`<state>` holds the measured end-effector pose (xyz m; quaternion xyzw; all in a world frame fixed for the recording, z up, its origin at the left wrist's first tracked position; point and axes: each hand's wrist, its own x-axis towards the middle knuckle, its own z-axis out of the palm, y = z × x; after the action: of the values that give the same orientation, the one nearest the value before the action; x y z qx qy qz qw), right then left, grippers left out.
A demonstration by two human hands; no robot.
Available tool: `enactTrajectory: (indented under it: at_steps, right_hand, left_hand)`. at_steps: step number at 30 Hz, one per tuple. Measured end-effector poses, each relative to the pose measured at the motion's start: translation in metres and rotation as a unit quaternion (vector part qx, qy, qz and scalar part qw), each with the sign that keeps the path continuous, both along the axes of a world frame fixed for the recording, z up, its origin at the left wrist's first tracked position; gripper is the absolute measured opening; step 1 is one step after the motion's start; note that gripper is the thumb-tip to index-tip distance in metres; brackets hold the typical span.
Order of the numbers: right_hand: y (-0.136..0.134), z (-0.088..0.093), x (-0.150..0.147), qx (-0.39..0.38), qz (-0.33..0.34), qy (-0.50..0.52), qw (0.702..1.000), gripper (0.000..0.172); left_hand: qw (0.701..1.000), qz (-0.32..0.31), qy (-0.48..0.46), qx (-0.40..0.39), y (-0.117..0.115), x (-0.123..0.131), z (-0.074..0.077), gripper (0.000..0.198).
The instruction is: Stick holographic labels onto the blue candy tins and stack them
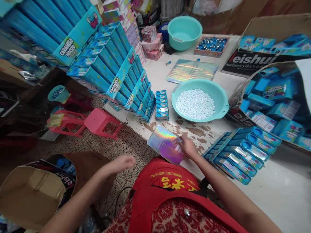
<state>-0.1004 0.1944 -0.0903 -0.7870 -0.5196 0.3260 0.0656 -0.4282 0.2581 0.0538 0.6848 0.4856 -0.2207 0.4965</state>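
Note:
A shiny holographic silver board (164,142) lies at the near edge of the table, in front of my body. My right hand (189,146) is at its right side, with the fingers curled over the edge and gripping it. A few small white pieces (178,148) show by those fingertips. My left hand (123,162) hangs in the air left of the board, over the floor; motion blurs its fingers, and nothing shows in it. Beyond the board stands a short row of small blue boxes (162,106). A turquoise basin (224,97) holds many white tablets (195,103).
Tall stacks of blue display cartons (121,81) rise on the left. More blue boxes (243,155) stand at right, beside open cartons (264,63). Behind are a ridged silver board (191,69), another turquoise basin (184,35) and a tray of blue caps (211,45). Red stools (102,123) stand on the floor.

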Motion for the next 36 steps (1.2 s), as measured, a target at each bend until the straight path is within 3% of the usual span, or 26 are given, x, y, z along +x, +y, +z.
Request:
enactTrajectory:
  at_steps: [3, 5, 8, 11, 13, 16, 20, 28, 36]
  right_hand:
    - [0.002, -0.001, -0.002, 0.009, -0.006, 0.022, 1.0, 0.026]
    - [0.002, -0.001, -0.005, 0.018, -0.008, 0.038, 0.999, 0.027]
    - [0.002, 0.001, -0.008, 0.043, -0.003, 0.055, 0.998, 0.025]
    - [-0.002, 0.002, -0.006, 0.08, -0.006, 0.057, 0.995, 0.022]
    - [-0.008, 0.002, -0.003, 0.09, -0.018, 0.05, 0.995, 0.021]
    - [-0.023, -0.003, 0.0, 0.099, -0.026, 0.002, 0.995, 0.02]
    - [-0.044, -0.014, -0.007, 0.117, -0.011, -0.119, 0.986, 0.027]
    - [-0.066, -0.026, -0.028, 0.139, 0.023, -0.18, 0.974, 0.047]
    - [-0.064, -0.022, -0.023, 0.121, -0.036, -0.149, 0.981, 0.048]
  left_hand:
    - [0.986, -0.095, -0.029, 0.132, 0.054, 0.055, -0.01, 0.029]
    - [0.963, -0.176, -0.087, 0.185, 0.079, 0.102, -0.026, 0.035]
    - [0.899, -0.293, -0.174, 0.276, 0.092, 0.166, -0.06, 0.047]
    - [0.884, -0.367, -0.138, 0.254, 0.084, 0.204, -0.094, 0.039]
    - [0.896, -0.38, -0.11, 0.199, 0.075, 0.213, -0.113, 0.025]
    - [0.914, -0.352, -0.118, 0.162, 0.062, 0.213, -0.136, 0.023]
    - [0.926, -0.324, -0.109, 0.161, 0.05, 0.212, -0.152, 0.024]
    - [0.924, -0.332, -0.103, 0.157, 0.046, 0.226, -0.147, 0.024]
    - [0.917, -0.351, -0.126, 0.144, 0.044, 0.243, -0.145, 0.022]
